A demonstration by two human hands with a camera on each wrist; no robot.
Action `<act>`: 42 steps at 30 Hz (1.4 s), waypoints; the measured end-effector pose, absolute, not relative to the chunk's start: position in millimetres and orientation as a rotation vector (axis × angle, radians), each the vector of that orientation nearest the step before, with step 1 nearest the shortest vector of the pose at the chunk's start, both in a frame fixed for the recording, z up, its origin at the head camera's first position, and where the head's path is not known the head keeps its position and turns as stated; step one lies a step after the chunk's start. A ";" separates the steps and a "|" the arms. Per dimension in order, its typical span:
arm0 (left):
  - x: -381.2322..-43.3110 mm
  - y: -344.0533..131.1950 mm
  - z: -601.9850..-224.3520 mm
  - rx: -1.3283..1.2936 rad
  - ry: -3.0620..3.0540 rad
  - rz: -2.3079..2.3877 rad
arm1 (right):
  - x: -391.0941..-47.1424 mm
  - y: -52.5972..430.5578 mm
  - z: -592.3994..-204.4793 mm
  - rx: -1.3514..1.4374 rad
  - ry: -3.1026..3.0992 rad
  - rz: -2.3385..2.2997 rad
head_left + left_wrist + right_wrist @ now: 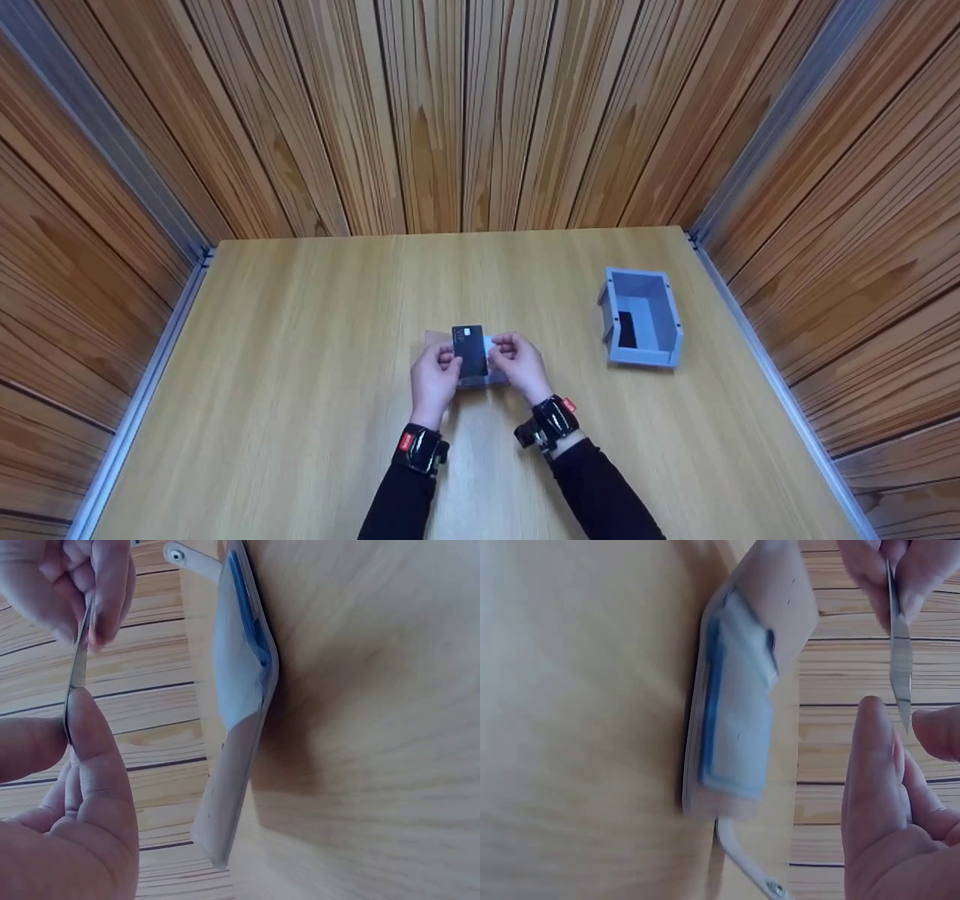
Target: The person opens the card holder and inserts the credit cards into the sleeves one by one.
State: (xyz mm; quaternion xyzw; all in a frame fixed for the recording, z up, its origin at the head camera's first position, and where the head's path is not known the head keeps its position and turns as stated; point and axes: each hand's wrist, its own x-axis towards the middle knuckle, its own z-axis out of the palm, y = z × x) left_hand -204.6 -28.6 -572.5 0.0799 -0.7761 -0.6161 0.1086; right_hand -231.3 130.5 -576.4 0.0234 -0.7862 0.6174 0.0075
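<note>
In the head view, a black bank card with a chip is upright between the hands at the table's middle. My left hand pinches its left edge between thumb and fingers. Close at its right edge is my right hand; in the right wrist view the thumb and forefinger stand apart on either side of the card's end. Below the hands a pale pink wallet lies on the table, its snap strap sticking out. A clear, blue-edged sleeve lies on the wallet.
To the right on the wooden table stands a grey-blue open bin with a flat black item inside. Wood-plank walls with metal rails enclose the table's back and sides.
</note>
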 end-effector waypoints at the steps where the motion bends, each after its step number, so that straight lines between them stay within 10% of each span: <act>1: -204.8 -29.5 -572.7 0.245 -2.290 -1.811 | -232.0 132.0 -577.3 0.078 -2.468 1.902; 42: -210.7 -37.7 -591.1 0.387 -2.410 -1.622 | -232.6 140.8 -605.2 0.198 -2.851 0.925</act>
